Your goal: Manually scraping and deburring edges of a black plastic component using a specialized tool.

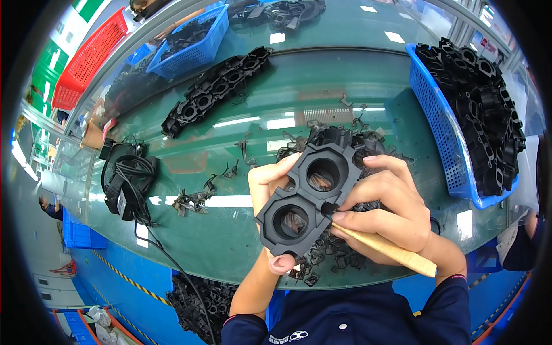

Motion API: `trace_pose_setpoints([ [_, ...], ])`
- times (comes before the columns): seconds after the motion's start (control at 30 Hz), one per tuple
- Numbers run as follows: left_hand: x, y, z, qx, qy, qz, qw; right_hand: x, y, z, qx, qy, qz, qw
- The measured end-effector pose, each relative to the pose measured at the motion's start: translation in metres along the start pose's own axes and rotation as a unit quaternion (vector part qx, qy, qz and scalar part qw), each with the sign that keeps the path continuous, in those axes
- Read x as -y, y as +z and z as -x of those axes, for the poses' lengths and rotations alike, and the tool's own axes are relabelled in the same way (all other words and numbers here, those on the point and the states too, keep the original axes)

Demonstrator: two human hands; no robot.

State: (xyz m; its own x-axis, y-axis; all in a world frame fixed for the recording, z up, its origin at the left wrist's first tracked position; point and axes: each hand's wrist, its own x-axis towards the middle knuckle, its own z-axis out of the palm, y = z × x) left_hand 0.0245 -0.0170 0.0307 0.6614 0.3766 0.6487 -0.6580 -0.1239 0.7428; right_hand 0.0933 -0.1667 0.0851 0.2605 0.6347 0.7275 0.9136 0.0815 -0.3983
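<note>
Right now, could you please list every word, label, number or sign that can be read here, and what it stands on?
Navy shirt: white oval emblem and small lettering beside it; I won't copy the wording.
Black device with coiled cable: pale patch, perhaps a label, too small to read.
Black two-bore part and yellow tool handle: no lettering visible.

Housing [306, 195] is above scraps [339, 253], between cable coil [131, 175] and basket [440, 126]
</note>
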Motion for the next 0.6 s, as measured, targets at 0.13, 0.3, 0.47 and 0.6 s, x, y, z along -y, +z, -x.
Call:
trace_pose_setpoints([
  [0.13, 0.001, -0.001, 0.002, 0.002, -0.004, -0.002, 1.0, 0.001, -0.002, -0.001, 0.019, -0.005, 0.014, 1.0],
  [0.3, -0.001, 0.003, 0.004, -0.027, -0.051, -0.052, 0.997, -0.002, 0.011, 0.006, -0.023, -0.086, 0.143, 0.986],
  [0.47, -0.002, 0.004, 0.003, -0.035, -0.073, -0.035, 0.996, -0.01, 0.019, 0.011, -0.058, -0.197, 0.176, 0.963],
  [0.6, -0.004, 0.007, 0.001, -0.051, -0.103, -0.06, 0.992, -0.015, 0.017, 0.007, -0.036, -0.19, 0.167, 0.967],
])
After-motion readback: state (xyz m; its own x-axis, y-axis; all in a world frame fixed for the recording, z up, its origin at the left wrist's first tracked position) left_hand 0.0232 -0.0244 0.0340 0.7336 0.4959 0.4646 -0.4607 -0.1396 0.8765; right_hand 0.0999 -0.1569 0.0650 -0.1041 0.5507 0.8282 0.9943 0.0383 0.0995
